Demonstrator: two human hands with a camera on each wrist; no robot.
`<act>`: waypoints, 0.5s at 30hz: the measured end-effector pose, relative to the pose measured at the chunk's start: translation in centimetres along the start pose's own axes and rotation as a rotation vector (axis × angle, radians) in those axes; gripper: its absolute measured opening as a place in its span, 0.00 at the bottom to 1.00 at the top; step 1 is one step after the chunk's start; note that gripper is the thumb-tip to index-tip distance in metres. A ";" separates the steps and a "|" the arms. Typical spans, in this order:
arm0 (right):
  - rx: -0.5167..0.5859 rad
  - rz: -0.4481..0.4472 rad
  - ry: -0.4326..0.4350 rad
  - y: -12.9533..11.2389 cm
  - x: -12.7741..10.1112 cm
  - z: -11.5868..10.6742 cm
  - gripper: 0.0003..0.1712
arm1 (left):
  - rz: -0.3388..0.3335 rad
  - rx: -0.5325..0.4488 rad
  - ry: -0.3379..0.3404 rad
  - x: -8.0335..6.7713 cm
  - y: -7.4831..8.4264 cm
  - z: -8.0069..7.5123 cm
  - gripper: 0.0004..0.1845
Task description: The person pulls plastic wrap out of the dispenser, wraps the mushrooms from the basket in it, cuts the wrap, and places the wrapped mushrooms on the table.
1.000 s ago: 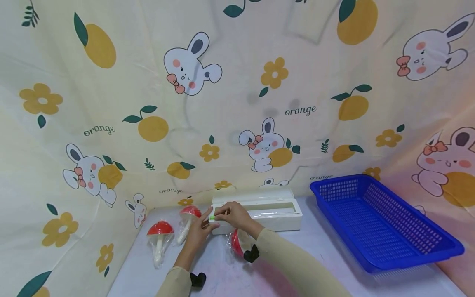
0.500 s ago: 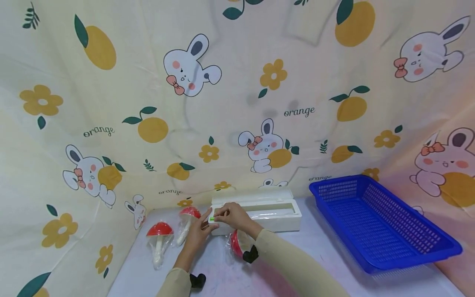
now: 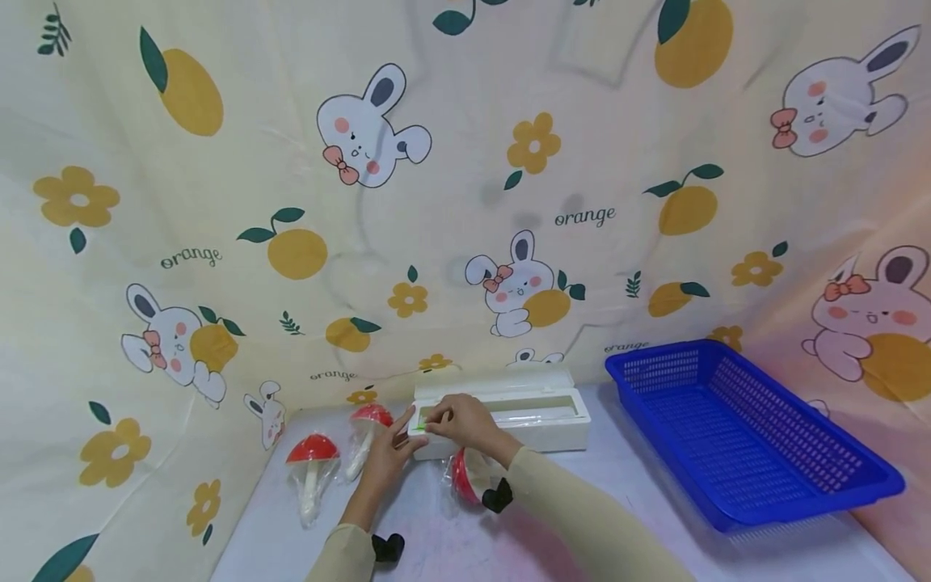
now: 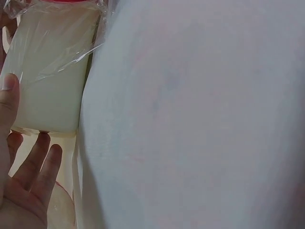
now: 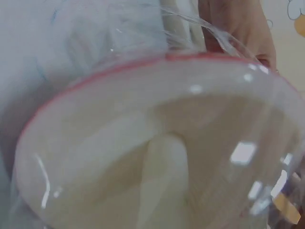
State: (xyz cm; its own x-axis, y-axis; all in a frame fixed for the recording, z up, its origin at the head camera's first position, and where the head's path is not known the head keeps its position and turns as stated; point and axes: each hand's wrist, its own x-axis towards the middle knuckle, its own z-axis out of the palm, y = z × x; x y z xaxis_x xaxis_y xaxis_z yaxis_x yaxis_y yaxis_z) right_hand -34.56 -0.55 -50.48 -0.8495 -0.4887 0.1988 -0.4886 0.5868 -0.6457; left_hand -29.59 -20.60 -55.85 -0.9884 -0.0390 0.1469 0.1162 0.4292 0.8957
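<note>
A long white box (image 3: 538,439) with its lid raised stands at the back of the table, clear film (image 3: 520,415) across its opening. My left hand (image 3: 389,449) grips its left end. In the left wrist view the left thumb (image 4: 7,98) lies along one face and the fingers reach the box's edge. My right hand (image 3: 465,422) bends over the same end, its fingertips pinching a small bright green tab (image 3: 420,427). Below the right wrist lies a film-wrapped red toy mushroom (image 3: 462,477); its pale underside and stem (image 5: 164,176) fill the right wrist view.
Two more wrapped red mushrooms lie to the left: one (image 3: 313,469) nearer the front, another (image 3: 367,436) beside the left hand. A blue plastic basket (image 3: 807,511) stands on the right. The printed curtain (image 3: 436,202) hangs close behind the box.
The right fingertips have shifted slightly right along with the green tab, which now looks slimmer and tilted. The left hand has kept its hold on the box end.
</note>
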 end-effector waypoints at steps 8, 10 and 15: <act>-0.063 -0.033 0.028 1.2 -1.3 -2.1 0.04 | 0.010 -0.004 -0.004 0.2 -0.1 0.4 0.41; -0.074 -0.035 0.035 1.9 -2.0 -3.1 0.03 | -0.002 -0.006 -0.005 0.2 0.0 0.3 0.42; -0.131 -0.032 0.078 4.0 -3.8 -5.5 0.02 | -0.035 -0.001 -0.004 0.1 0.1 -0.1 0.43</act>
State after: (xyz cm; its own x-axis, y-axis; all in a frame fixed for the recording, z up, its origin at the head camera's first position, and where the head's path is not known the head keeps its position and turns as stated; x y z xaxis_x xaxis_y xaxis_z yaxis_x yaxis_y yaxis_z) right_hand -34.33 7.22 -49.74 -0.8433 -0.4601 0.2777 -0.5333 0.6532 -0.5375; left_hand -29.67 -20.61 -55.67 -0.9922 -0.0506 0.1140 0.0817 0.4266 0.9007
